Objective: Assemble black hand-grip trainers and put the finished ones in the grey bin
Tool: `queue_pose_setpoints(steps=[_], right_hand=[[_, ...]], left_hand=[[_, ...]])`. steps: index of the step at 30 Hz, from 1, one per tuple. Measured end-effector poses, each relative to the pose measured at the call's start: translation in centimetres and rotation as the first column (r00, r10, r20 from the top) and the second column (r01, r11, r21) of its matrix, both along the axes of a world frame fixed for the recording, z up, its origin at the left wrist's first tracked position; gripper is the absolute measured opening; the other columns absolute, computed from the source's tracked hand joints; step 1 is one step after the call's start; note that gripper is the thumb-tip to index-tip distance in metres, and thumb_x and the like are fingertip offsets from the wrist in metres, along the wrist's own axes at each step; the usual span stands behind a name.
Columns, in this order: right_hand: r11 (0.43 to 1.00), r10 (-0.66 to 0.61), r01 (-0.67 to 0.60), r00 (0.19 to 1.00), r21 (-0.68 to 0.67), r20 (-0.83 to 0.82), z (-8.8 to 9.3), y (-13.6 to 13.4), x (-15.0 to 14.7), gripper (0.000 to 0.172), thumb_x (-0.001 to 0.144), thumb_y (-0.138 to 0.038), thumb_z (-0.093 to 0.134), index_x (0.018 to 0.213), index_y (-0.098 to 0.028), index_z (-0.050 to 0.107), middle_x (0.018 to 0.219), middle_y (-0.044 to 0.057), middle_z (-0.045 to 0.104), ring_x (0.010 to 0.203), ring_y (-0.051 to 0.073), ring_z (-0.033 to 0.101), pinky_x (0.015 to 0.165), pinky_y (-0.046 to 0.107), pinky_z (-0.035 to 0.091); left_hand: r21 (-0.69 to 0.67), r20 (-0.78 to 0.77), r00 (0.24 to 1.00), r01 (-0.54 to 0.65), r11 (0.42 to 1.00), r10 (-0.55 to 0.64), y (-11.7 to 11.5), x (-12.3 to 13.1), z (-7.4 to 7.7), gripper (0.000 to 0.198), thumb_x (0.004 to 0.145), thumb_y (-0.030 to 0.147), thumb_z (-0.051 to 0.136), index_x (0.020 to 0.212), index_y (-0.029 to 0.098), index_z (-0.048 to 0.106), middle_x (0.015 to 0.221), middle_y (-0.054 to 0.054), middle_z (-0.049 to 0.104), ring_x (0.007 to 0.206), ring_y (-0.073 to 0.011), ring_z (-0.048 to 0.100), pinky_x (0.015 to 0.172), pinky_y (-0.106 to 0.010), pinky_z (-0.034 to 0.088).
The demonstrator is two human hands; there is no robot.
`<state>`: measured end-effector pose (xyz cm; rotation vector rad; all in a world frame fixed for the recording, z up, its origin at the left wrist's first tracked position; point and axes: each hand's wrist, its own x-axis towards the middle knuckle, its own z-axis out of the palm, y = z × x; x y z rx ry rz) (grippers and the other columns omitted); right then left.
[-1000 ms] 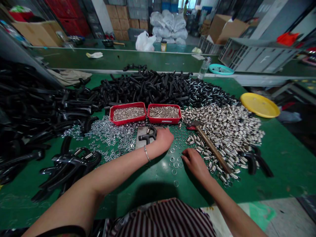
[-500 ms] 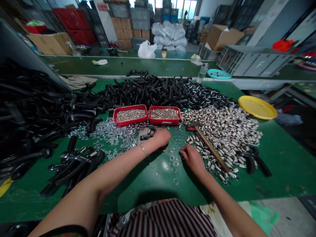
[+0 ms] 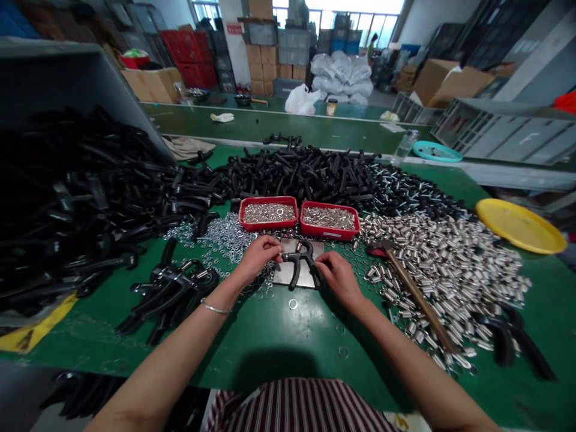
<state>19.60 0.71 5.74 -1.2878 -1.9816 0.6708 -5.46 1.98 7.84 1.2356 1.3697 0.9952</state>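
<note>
Taking the flat grey metal plate (image 3: 282, 277) on the green counter (image 3: 252, 339) as the middle of a clock, a heap of glossy black handles (image 3: 153, 183) spreads toward ten, its far part too dark inside the tilted grey bin (image 3: 58, 51) to sort out. A bundle of black-and-silver grips (image 3: 173, 294) lies near nine. The left hand (image 3: 256, 261) comes next, its fingers nearly closed at the left end of the black two-legged grip with a curved loop (image 3: 294, 273), which lies on the plate; I cannot tell whether they pinch a small part there. Beyond stand two red plastic trays of small metal pieces, one at eleven (image 3: 270, 226), one at one (image 3: 315, 230); a thin silver ring (image 3: 293, 304) lies at six. The right hand (image 3: 339, 277) has its fingers drawn together on the grip's right leg, partly covering it. Judged from this, the step in hand is work at the grip's left end, and the next move calls for a steady right hold and fine left fingers. At three come the wooden-handled hammer (image 3: 411, 294) and silver cylinders (image 3: 468, 264), too crowded to make out singly.
</note>
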Motion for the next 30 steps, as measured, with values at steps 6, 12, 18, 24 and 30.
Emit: queue_pose_setpoints(steps=[6, 12, 18, 24, 30], right_hand=[[0.981, 0.135, -0.160, 0.969, 0.109, 0.208, -0.9, 3.6, -3.0, 0.014, 0.098, -0.026, 0.051, 0.093, -0.021, 0.063, 0.095, 0.007, 0.063, 0.094, 0.022, 0.060, 0.087, 0.034, 0.049], [0.978, 0.132, -0.175, 0.939, 0.112, 0.317, -1.2, 4.1, -3.4, 0.018, 0.100, -0.027, 0.048, 0.096, -0.020, 0.064, 0.096, 0.009, 0.063, 0.095, 0.023, 0.060, 0.087, 0.034, 0.049], [0.983, 0.095, -0.153, 0.899, 0.105, 0.427, -0.6, 3.9, -3.6, 0.019, 0.100, -0.027, 0.048, 0.097, -0.020, 0.065, 0.097, 0.009, 0.064, 0.092, 0.022, 0.060, 0.082, 0.031, 0.049], [0.981, 0.069, -0.159, 0.827, 0.114, 0.558, -0.1, 4.0, -3.8, 0.020, 0.101, -0.027, 0.047, 0.097, -0.019, 0.065, 0.098, 0.011, 0.065, 0.090, 0.024, 0.060, 0.078, 0.032, 0.046], [0.966, 0.075, -0.220, 0.745, 0.139, 0.662, 0.4, 4.3, -3.8, 0.019, 0.101, -0.026, 0.045, 0.096, -0.020, 0.063, 0.096, 0.010, 0.063, 0.089, 0.024, 0.057, 0.075, 0.032, 0.044]], left_hand=[[0.222, -0.417, 0.909, 0.104, 0.969, -0.002, -1.9, -0.2, -1.2, 0.013, 0.086, 0.031, 0.060, 0.092, 0.018, 0.061, 0.094, -0.004, 0.065, 0.094, -0.0200, 0.063, 0.090, -0.036, 0.050], [0.249, -0.685, 0.727, 0.286, 0.925, -0.040, -1.3, 1.8, -2.1, 0.041, 0.086, 0.044, 0.066, 0.116, 0.017, 0.058, 0.121, -0.010, 0.060, 0.118, -0.0274, 0.050, 0.104, -0.044, 0.037], [0.173, -0.728, 0.678, 0.325, 0.930, -0.102, -0.1, 2.4, -2.3, 0.040, 0.084, 0.044, 0.067, 0.115, 0.019, 0.058, 0.118, -0.009, 0.059, 0.114, -0.0280, 0.049, 0.102, -0.042, 0.037], [0.154, -0.747, 0.654, 0.338, 0.928, -0.115, -0.2, 2.3, -2.2, 0.037, 0.084, 0.042, 0.066, 0.111, 0.018, 0.058, 0.115, -0.009, 0.058, 0.113, -0.0282, 0.049, 0.101, -0.042, 0.037], [0.122, -0.769, 0.625, 0.352, 0.928, -0.136, -0.1, 2.4, -1.7, 0.038, 0.085, 0.042, 0.065, 0.112, 0.016, 0.058, 0.117, -0.011, 0.057, 0.114, -0.0289, 0.048, 0.101, -0.042, 0.037]])
